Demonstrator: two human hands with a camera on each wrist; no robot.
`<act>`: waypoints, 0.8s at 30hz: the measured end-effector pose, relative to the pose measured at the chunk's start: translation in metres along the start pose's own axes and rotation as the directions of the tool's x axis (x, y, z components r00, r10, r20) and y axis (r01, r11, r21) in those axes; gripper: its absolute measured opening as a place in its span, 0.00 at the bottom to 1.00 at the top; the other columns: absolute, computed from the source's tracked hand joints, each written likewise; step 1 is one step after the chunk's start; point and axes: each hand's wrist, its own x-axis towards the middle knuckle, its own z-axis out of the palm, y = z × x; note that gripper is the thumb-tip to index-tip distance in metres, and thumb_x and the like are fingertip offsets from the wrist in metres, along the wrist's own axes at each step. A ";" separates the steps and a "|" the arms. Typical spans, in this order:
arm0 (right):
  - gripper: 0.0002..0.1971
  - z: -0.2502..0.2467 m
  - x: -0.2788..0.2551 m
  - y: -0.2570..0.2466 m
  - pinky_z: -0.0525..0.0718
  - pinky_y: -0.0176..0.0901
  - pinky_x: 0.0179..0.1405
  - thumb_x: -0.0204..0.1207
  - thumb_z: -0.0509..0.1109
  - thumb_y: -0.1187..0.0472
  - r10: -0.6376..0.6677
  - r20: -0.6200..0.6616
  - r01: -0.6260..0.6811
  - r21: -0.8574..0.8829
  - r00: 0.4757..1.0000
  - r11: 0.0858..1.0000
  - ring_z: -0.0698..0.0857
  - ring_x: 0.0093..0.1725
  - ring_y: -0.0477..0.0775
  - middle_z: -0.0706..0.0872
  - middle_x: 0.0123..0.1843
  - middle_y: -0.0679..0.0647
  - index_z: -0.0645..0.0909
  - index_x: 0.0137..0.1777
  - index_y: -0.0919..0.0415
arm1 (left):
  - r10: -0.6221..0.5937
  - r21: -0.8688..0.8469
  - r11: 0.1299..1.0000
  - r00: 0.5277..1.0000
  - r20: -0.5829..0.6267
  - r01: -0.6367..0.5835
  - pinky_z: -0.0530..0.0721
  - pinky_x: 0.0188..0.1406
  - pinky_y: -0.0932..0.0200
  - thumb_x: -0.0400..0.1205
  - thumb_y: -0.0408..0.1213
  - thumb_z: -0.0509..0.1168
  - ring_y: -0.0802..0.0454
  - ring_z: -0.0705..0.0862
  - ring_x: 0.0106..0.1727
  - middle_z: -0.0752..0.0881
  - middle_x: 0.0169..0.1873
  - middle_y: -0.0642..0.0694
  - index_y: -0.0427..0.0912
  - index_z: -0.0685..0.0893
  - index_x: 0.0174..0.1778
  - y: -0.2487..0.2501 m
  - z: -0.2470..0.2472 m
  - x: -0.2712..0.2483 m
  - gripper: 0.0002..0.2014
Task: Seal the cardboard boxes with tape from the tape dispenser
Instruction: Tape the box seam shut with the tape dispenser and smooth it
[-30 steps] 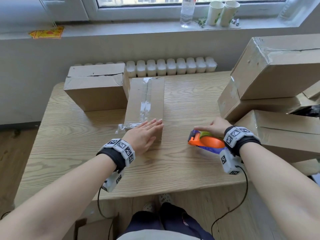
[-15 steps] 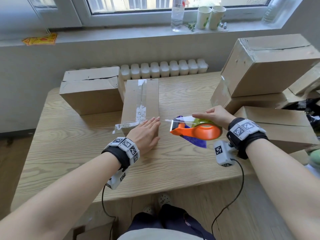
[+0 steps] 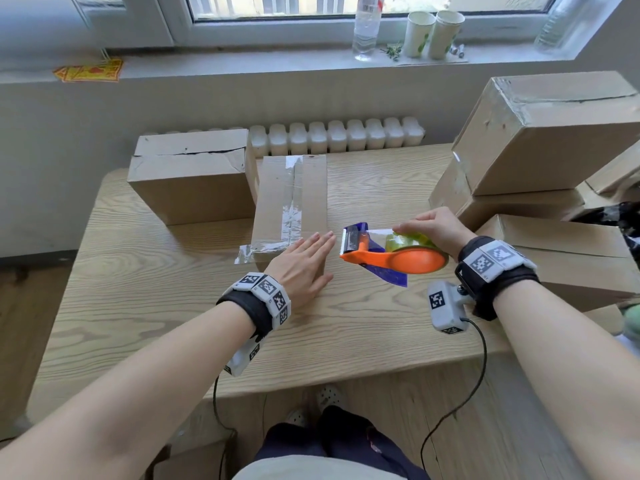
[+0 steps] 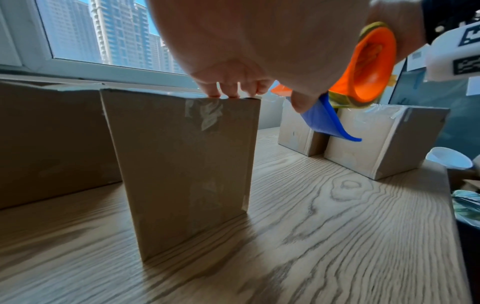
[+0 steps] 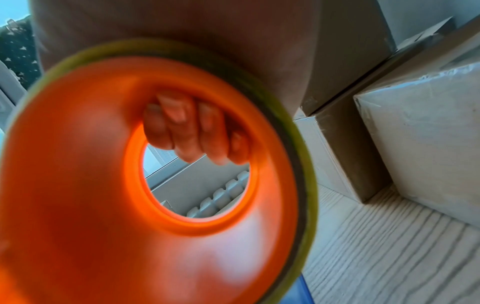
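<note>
L hand (image 3: 302, 263): flat, fingers straight – pressed on near end of box (image 3: 292, 199), mid table (image 3: 138, 289).
R hand (image 3: 434, 228): gripped tape dispenser (image 3: 398, 256) – held above table, just right of box.

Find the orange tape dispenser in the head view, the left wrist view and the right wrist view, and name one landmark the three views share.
Head: the tape dispenser is right of centre, gripped by the right hand.
Left wrist: upper right, past the left hand.
Right wrist: it fills the left and centre, fingers through its core.
Shared landmark: the wood-grain table.
</note>
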 end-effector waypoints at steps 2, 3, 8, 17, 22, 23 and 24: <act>0.14 0.002 0.000 0.000 0.72 0.39 0.27 0.68 0.79 0.59 -0.017 -0.012 0.017 0.021 1.000 1.000 0.78 0.29 0.54 0.83 0.30 0.59 0.87 0.43 0.73 | -0.016 0.004 1.000 1.000 0.011 0.016 0.43 0.82 0.55 0.86 0.53 0.50 0.52 0.45 0.83 0.47 0.83 0.48 0.42 0.42 0.83 0.002 0.001 0.001 0.35; 0.16 0.003 0.001 0.000 0.72 0.39 0.28 0.68 0.79 0.58 -0.025 -0.018 0.026 0.029 1.000 0.999 0.78 0.29 0.54 0.83 0.31 0.60 0.87 0.43 0.75 | -0.028 0.002 1.000 1.000 0.014 0.028 0.44 0.82 0.54 0.85 0.53 0.50 0.52 0.45 0.83 0.46 0.83 0.48 0.43 0.42 0.83 0.003 0.001 0.001 0.35; 0.15 0.005 0.004 0.004 0.71 0.35 0.21 0.65 0.81 0.58 -0.050 -0.036 0.051 0.049 0.998 0.997 0.75 0.20 0.47 0.79 0.20 0.49 0.82 0.23 0.61 | -0.052 -0.012 0.999 0.998 0.021 0.052 0.44 0.82 0.52 0.85 0.52 0.50 0.52 0.44 0.83 0.46 0.83 0.49 0.43 0.42 0.83 0.007 0.002 0.003 0.35; 0.20 0.009 0.008 0.008 0.73 0.40 0.28 0.65 0.81 0.56 -0.068 -0.064 0.072 0.061 0.996 0.996 0.78 0.27 0.54 0.82 0.31 0.61 0.84 0.37 0.78 | -0.017 0.017 1.000 0.998 0.056 0.016 0.43 0.82 0.52 0.85 0.51 0.51 0.52 0.43 0.83 0.45 0.83 0.49 0.42 0.42 0.83 0.002 0.000 0.003 0.35; 0.19 0.008 0.008 0.008 0.75 0.40 0.28 0.66 0.80 0.56 -0.072 -0.062 0.075 0.047 0.995 0.996 0.80 0.28 0.55 0.83 0.30 0.60 0.83 0.34 0.75 | -0.015 0.048 0.999 0.998 0.057 0.012 0.42 0.82 0.53 0.85 0.51 0.51 0.51 0.43 0.83 0.44 0.83 0.49 0.42 0.41 0.83 0.002 0.001 0.003 0.35; 0.17 0.008 0.007 0.007 0.76 0.38 0.26 0.66 0.80 0.56 -0.070 -0.061 0.073 0.043 0.996 0.996 0.80 0.26 0.52 0.83 0.28 0.57 0.83 0.31 0.71 | -0.015 0.050 0.999 0.998 0.058 0.012 0.42 0.82 0.54 0.85 0.51 0.51 0.51 0.43 0.83 0.44 0.83 0.49 0.42 0.41 0.83 0.002 0.001 0.003 0.35; 0.16 0.008 0.007 0.007 0.76 0.37 0.26 0.66 0.80 0.55 -0.071 -0.063 0.074 0.043 0.995 0.996 0.80 0.25 0.51 0.83 0.27 0.55 0.83 0.31 0.70 | -0.016 0.049 0.999 0.998 0.061 0.013 0.42 0.82 0.54 0.85 0.51 0.51 0.51 0.43 0.83 0.44 0.83 0.49 0.42 0.41 0.83 0.002 0.001 0.003 0.36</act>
